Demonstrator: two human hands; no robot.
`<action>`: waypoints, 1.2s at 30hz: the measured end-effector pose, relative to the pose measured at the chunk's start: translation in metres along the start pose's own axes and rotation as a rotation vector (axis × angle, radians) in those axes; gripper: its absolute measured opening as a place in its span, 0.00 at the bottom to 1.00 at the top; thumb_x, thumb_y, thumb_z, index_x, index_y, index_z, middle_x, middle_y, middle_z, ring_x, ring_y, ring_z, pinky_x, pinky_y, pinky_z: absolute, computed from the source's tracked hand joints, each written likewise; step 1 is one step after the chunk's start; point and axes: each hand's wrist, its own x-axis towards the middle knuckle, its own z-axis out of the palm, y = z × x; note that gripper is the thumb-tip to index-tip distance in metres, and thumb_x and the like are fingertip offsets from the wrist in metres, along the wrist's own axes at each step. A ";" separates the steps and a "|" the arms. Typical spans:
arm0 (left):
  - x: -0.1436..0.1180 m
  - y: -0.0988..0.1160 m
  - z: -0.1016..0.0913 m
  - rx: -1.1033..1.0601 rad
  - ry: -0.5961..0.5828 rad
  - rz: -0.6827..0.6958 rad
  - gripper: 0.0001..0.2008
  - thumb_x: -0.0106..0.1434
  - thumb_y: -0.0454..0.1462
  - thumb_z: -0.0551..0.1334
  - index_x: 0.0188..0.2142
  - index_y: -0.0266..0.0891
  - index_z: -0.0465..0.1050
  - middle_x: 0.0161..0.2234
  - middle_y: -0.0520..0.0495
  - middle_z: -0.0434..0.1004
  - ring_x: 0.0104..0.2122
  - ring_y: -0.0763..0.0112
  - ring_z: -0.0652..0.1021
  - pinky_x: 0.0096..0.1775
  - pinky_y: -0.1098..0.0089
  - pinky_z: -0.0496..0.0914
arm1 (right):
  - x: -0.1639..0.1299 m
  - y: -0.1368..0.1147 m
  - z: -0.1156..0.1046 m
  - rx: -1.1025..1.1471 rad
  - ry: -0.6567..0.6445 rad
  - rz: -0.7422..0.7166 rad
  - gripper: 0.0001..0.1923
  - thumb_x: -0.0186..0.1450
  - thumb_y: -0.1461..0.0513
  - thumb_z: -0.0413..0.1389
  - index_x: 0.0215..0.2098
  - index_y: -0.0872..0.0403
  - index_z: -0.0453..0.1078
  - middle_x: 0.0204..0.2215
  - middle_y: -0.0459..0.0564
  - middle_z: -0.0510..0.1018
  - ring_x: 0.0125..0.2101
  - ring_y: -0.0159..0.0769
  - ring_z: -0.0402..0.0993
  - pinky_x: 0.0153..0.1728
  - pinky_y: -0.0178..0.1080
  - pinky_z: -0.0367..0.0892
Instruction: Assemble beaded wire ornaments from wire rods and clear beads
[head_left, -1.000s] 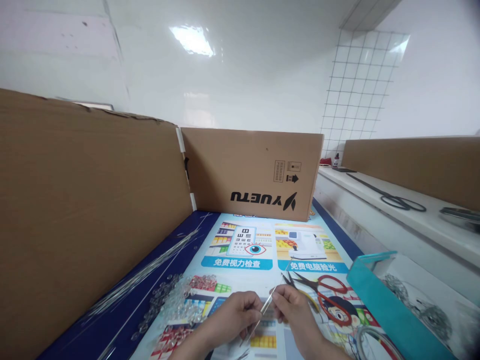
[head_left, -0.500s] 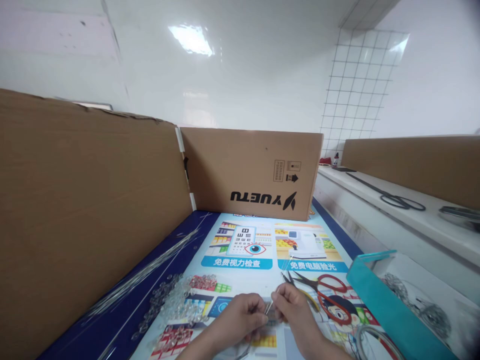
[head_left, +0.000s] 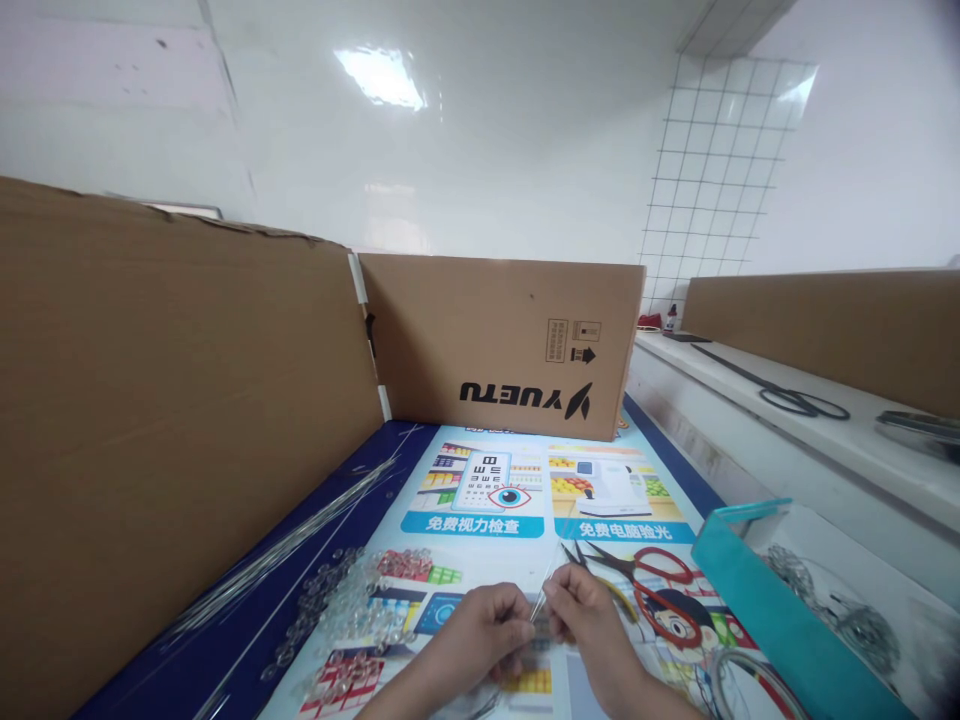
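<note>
My left hand [head_left: 491,628] is closed in a pinch, low in the middle of the head view. Close to its right, my right hand [head_left: 583,605] is pinched too. Thin pale wire [head_left: 538,604] runs between the fingertips of both hands; its exact number of strands is too fine to tell. Just beyond my right hand lie red-handled scissors [head_left: 666,600] and a yellow-handled tool [head_left: 619,592], partly covered by the scissors. To the left of my left hand, many clear beads [head_left: 360,605] are spread in a loose heap.
A bundle of straight wires [head_left: 292,550] lies along the left side. At the right stands a turquoise box [head_left: 780,590] with coiled wire inside. Cardboard panels [head_left: 495,340] wall off the back and left. Black scissors [head_left: 802,400] rest on the white ledge [head_left: 735,400].
Both hands stay almost in place, still pinching the wire. The wire's visible upper part has shifted slightly between the fingertips.
</note>
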 end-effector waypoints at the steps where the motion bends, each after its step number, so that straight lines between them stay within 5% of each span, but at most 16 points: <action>1: 0.000 0.000 0.000 -0.002 0.002 0.002 0.05 0.53 0.36 0.58 0.25 0.37 0.63 0.15 0.56 0.68 0.15 0.78 0.69 0.17 0.79 0.59 | 0.000 0.000 0.000 -0.007 0.000 0.005 0.13 0.57 0.57 0.57 0.23 0.55 0.60 0.15 0.39 0.64 0.16 0.25 0.57 0.19 0.29 0.51; 12: 0.004 -0.001 -0.001 0.033 0.108 0.023 0.09 0.56 0.41 0.56 0.26 0.38 0.61 0.17 0.55 0.68 0.15 0.79 0.66 0.17 0.78 0.61 | 0.003 0.003 0.000 0.021 0.049 0.016 0.13 0.59 0.55 0.55 0.25 0.54 0.60 0.14 0.41 0.68 0.15 0.26 0.60 0.17 0.29 0.52; 17: 0.009 0.009 -0.012 0.203 0.182 0.049 0.08 0.59 0.40 0.51 0.29 0.39 0.61 0.22 0.53 0.70 0.21 0.75 0.73 0.19 0.77 0.64 | 0.004 0.004 -0.004 0.090 0.054 0.025 0.13 0.59 0.55 0.55 0.25 0.54 0.61 0.21 0.44 0.72 0.18 0.27 0.64 0.17 0.29 0.54; 23: 0.032 0.037 -0.086 0.654 0.188 0.006 0.07 0.60 0.38 0.53 0.32 0.39 0.68 0.26 0.52 0.74 0.28 0.70 0.77 0.25 0.74 0.68 | 0.008 0.007 -0.005 0.064 0.072 0.056 0.13 0.58 0.55 0.56 0.24 0.54 0.62 0.21 0.45 0.73 0.18 0.26 0.64 0.17 0.28 0.55; 28: 0.068 0.043 -0.152 1.106 0.248 -0.076 0.11 0.63 0.40 0.56 0.42 0.36 0.69 0.42 0.45 0.72 0.40 0.66 0.74 0.41 0.59 0.69 | 0.013 0.013 -0.007 -0.007 0.030 0.063 0.16 0.57 0.52 0.56 0.22 0.55 0.63 0.13 0.43 0.70 0.14 0.24 0.60 0.16 0.28 0.53; 36: 0.112 0.019 -0.177 1.424 0.197 -0.143 0.14 0.63 0.39 0.57 0.47 0.37 0.66 0.46 0.44 0.70 0.41 0.65 0.74 0.41 0.58 0.70 | 0.023 0.018 -0.010 -0.091 0.004 0.104 0.23 0.52 0.44 0.56 0.20 0.55 0.62 0.11 0.43 0.70 0.11 0.24 0.60 0.14 0.28 0.50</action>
